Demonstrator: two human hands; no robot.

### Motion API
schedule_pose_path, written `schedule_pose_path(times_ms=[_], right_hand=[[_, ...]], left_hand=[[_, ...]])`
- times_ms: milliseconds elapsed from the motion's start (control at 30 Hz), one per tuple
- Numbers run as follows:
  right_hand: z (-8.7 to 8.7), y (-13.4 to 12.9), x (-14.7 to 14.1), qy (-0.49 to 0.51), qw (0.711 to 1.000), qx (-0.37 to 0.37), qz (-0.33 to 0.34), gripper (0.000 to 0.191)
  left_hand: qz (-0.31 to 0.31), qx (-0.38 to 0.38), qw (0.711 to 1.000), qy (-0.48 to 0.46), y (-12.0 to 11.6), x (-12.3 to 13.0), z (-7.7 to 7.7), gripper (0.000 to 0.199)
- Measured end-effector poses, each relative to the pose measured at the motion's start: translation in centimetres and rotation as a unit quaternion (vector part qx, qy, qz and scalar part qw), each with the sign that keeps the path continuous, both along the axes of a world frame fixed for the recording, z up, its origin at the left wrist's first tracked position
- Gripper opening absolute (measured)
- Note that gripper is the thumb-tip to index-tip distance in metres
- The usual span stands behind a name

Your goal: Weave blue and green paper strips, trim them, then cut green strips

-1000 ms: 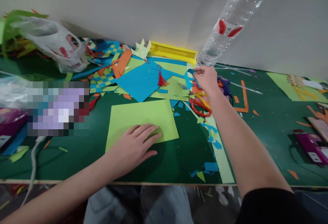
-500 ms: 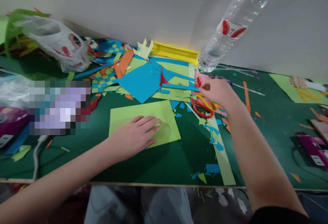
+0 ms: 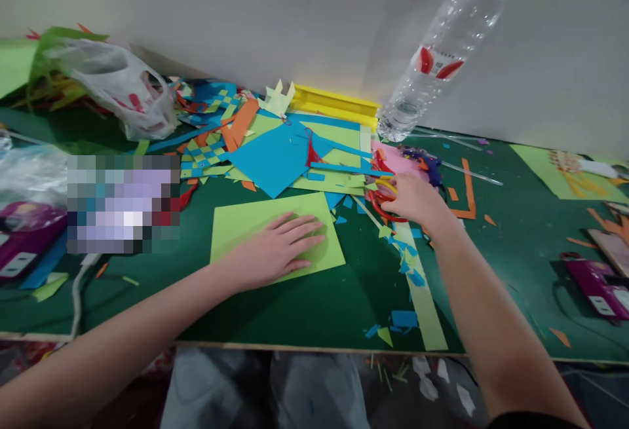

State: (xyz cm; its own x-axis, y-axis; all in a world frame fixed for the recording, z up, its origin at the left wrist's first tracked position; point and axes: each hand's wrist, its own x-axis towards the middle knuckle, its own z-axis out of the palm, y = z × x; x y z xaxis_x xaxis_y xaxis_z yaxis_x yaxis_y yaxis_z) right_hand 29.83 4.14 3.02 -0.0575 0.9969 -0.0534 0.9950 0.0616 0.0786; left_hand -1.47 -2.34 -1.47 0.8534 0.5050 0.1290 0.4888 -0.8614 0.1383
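A light green paper sheet (image 3: 236, 226) lies on the green table in front of me. My left hand (image 3: 280, 249) rests flat on it, fingers spread and open. Farther right, my right hand (image 3: 420, 201) is at the red and yellow handles of the scissors (image 3: 388, 215); thumb and finger close around them, partly hiding them. A narrow blue paper strip (image 3: 351, 168) ends just behind that hand. To its left lie a blue paper square (image 3: 272, 157) and a red tassel (image 3: 312, 151).
A clear plastic bottle (image 3: 442, 55) leans by the wall, beside a yellow channel-shaped piece (image 3: 337, 105). Paper scraps (image 3: 405, 259) litter a pale strip (image 3: 430, 324). Left are a white plastic bag (image 3: 132, 98) and a blurred-out phone (image 3: 122, 206). A purple device (image 3: 597, 288) lies right.
My right hand has released the blue strip and come down and nearer to the scissors handles. My left hand has slid slightly right on the green sheet, its fingers spreading wider.
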Motion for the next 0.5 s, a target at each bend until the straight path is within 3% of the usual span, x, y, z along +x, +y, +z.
schedule_pose_path(times_ms=[133, 300, 400, 500], right_hand=[[0.6, -0.8, -0.5, -0.034, 0.988, 0.150, -0.018, 0.040], [1.5, 0.0, -0.3, -0.004, 0.966, 0.255, -0.040, 0.035], [1.6, 1.1, -0.1, 0.042, 0.954, 0.291, -0.058, 0.041], [1.4, 2.0, -0.1, 0.057, 0.963, 0.254, -0.071, 0.042]], left_hand=[[0.007, -0.001, 1.000, -0.004, 0.0, 0.0, -0.4, 0.052], [0.009, 0.004, 1.000, -0.009, 0.0, 0.0, -0.7, 0.055], [0.010, 0.001, 1.000, -0.010, 0.1, -0.1, -0.7, 0.055], [0.012, -0.005, 1.000, -0.011, 0.0, -0.1, -0.7, 0.054]])
